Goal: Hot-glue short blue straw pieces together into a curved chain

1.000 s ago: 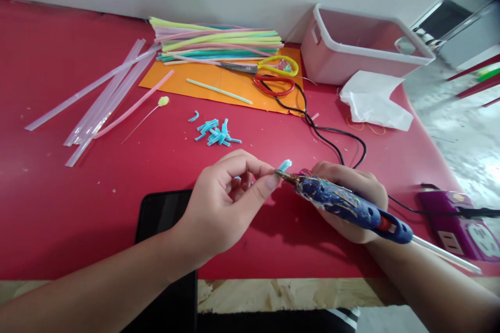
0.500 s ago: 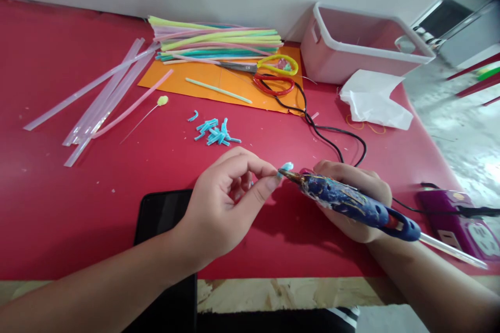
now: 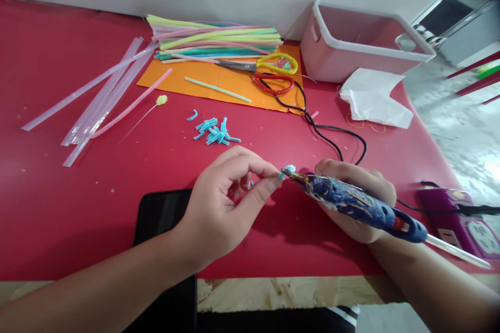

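Observation:
Between thumb and index finger, my left hand point(image 3: 228, 200) pinches a small light-blue pipe cleaner piece point(image 3: 289, 168). My right hand point(image 3: 357, 192) is wrapped round a blue hot glue gun point(image 3: 347, 197), smeared with old glue, with a clear glue stick point(image 3: 459, 251) sticking out of its back. The gun's metal nozzle is at the blue piece and seems to touch it. Beyond my left hand lies a small pile of cut blue pipe cleaner pieces point(image 3: 216, 131), with one bent piece point(image 3: 192, 115) apart from it.
Pipe cleaners point(image 3: 219, 41) and scissors point(image 3: 250, 67) lie on an orange sheet point(image 3: 172, 78). Clear glue sticks point(image 3: 109, 88) and a yellow-tipped wire point(image 3: 161, 100) lie left. A pink bin point(image 3: 355, 52), white paper point(image 3: 371, 96), black cord point(image 3: 332, 140) and purple power strip point(image 3: 457, 218) stand right; a phone point(image 3: 164, 213) lies near.
The glue gun has shifted slightly right and down at its back end, with its nozzle still at the blue piece. My left hand keeps its pinch, almost unmoved.

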A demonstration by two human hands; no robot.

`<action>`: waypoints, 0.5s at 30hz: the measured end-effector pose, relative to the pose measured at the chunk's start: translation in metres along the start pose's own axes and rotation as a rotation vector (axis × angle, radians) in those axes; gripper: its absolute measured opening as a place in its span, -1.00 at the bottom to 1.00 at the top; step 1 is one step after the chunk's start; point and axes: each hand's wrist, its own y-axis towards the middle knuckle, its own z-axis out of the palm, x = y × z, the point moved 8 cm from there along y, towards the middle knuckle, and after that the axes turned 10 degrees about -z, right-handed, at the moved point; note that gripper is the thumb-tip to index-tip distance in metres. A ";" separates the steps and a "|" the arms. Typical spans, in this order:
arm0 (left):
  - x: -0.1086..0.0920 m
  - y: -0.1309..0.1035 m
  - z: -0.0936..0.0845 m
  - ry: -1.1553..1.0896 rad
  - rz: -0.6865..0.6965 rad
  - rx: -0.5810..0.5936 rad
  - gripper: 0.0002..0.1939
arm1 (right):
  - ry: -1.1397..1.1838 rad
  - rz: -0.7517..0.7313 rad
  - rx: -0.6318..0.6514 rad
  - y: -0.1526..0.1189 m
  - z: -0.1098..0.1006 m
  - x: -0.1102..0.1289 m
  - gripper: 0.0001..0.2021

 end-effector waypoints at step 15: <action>0.000 -0.001 -0.001 0.015 0.016 -0.005 -0.95 | 0.019 0.002 -0.015 -0.001 -0.002 0.000 -0.86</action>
